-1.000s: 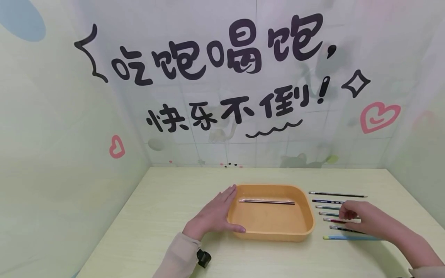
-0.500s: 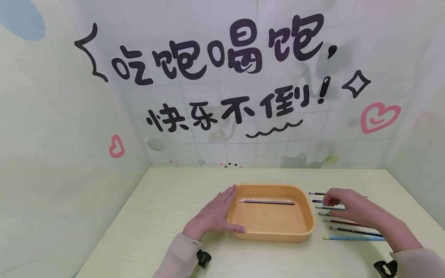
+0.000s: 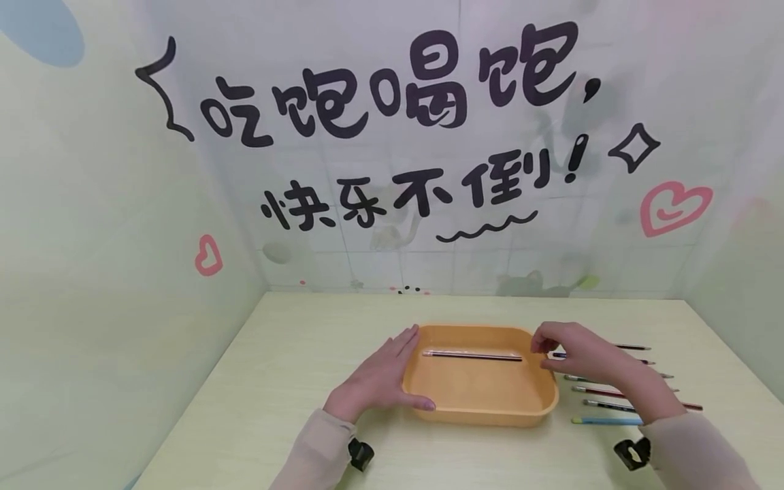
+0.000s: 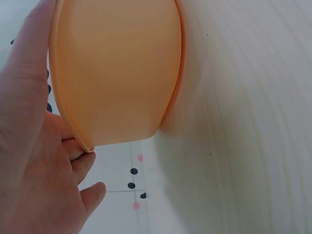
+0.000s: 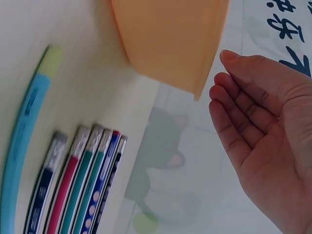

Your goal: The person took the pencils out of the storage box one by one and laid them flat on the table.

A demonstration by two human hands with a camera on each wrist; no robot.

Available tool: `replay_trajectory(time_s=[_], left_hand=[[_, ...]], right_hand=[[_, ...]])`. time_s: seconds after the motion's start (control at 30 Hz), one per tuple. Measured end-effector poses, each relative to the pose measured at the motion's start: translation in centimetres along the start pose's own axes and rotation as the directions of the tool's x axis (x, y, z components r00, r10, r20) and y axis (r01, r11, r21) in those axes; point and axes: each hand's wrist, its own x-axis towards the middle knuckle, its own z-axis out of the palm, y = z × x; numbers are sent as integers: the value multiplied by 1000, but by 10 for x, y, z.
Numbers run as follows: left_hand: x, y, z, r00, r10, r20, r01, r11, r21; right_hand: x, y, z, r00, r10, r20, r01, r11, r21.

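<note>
An orange tray (image 3: pixel 480 412) stands on the table with one dark striped pencil (image 3: pixel 473 356) lying inside it. My left hand (image 3: pixel 372 381) rests along the tray's left side, fingers stretched toward the far corner and thumb over the front rim. The left wrist view shows its fingertips at the rim of the tray (image 4: pixel 119 73). By the tray's right rim is my right hand (image 3: pixel 572 348), its fingers loosely bent. Nothing lies between the fingers of this right hand (image 5: pixel 263 117) in the right wrist view. It partly covers the row of pencils in the head view.
Right of the tray lie several pencils, including a red one (image 5: pixel 62 195) and a blue dotted one (image 5: pixel 100 183). Nearest the front is a thicker light-blue pencil (image 3: pixel 606 421) with a yellow-green end. Printed cloth walls (image 3: pixel 343 272) border the table (image 3: pixel 306 340).
My right hand has moved left and away from over the pencils to the tray's right rim. The left hand, tray and pencil inside stay put; the head view has shifted slightly.
</note>
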Motion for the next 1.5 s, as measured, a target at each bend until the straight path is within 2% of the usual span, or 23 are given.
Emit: replay_trajectory(time_s=[0.3,0.63,0.73,0.9,1.13,1.2,1.4,1.5], left_hand=[[2,1,-1,1000,12,-4,-12,1000,13],[4,-1,0,1000,13,-9,-13,1000,17],[4,-1,2,1000,11,-9,-11,1000,20],[4,-2,2,1000,18,-14,-18,1000,19],[4,-3,2,999,33,-29,-32,999,36],[4,-3,2,999,33,-28,-32,999,33],[3,-3,2,999,29,-25,-28,999,29],[3,-2,3,999,23,-24,-22,999,26]], right_hand=[[21,-11,13,1000,5,17,-6,999,40],[45,-14,34,995,-96,3,96,994,47],[51,-12,41,996,-85,0,85,996,40],[58,-13,52,1000,-13,-13,14,1000,17],[63,-13,62,998,-39,-45,35,996,-78],[64,-14,65,999,-41,-29,39,996,-85],[64,-17,70,998,29,49,-25,997,-67],[63,-18,70,997,35,72,-32,999,-42]])
